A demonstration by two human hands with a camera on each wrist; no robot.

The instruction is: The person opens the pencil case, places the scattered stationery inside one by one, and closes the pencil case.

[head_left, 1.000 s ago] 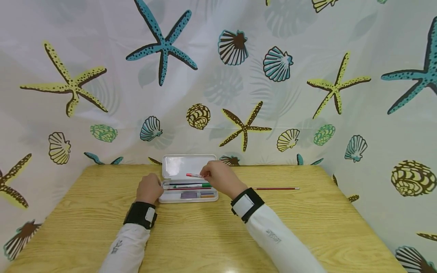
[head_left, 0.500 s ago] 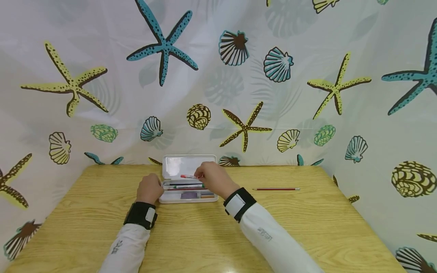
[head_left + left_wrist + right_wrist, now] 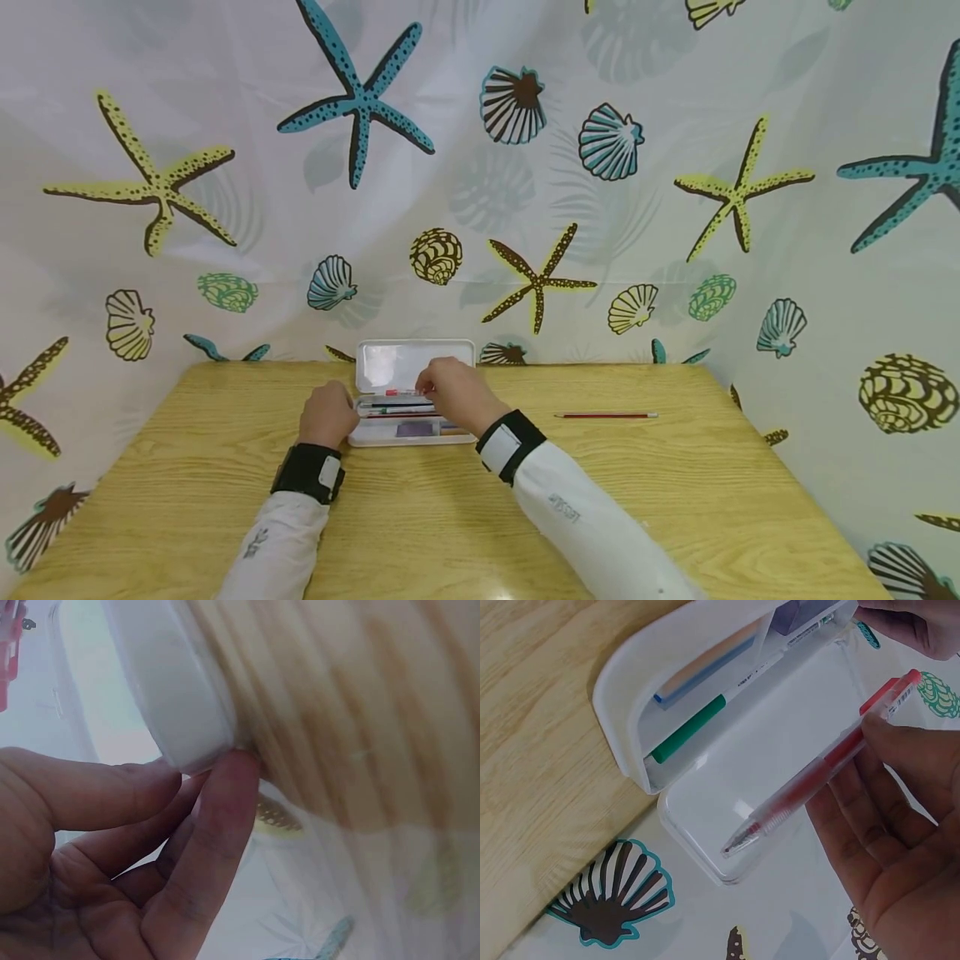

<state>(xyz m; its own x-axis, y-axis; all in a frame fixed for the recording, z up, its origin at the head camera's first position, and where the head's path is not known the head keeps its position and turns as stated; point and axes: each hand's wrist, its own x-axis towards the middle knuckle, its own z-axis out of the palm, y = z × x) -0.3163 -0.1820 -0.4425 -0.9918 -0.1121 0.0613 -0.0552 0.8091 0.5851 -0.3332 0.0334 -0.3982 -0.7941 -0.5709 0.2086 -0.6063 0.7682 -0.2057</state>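
A white pencil case [image 3: 375, 436] lies with its lid raised near the table's back edge. My left hand [image 3: 327, 414] pinches the case's left end between thumb and finger; the left wrist view shows this grip [image 3: 127, 847] on the white corner. In my right hand [image 3: 459, 392] is a red pen [image 3: 810, 780] with a clear barrel, held above the case in front of the lid [image 3: 375, 367]. Inside the case are a green-capped marker [image 3: 690, 729], some pencils, a purple block [image 3: 415, 428] and a blue-and-orange piece [image 3: 712, 667]. The right hand hides part of the case's right side.
A red pencil [image 3: 607, 415] lies on the wooden table [image 3: 420, 517], right of the case. A curtain [image 3: 480, 192] printed with starfish and shells hangs close behind the table and along both sides.
My right hand has moved left and slightly down, carrying the red pen along over the case. The left hand has stayed at the case's left end.
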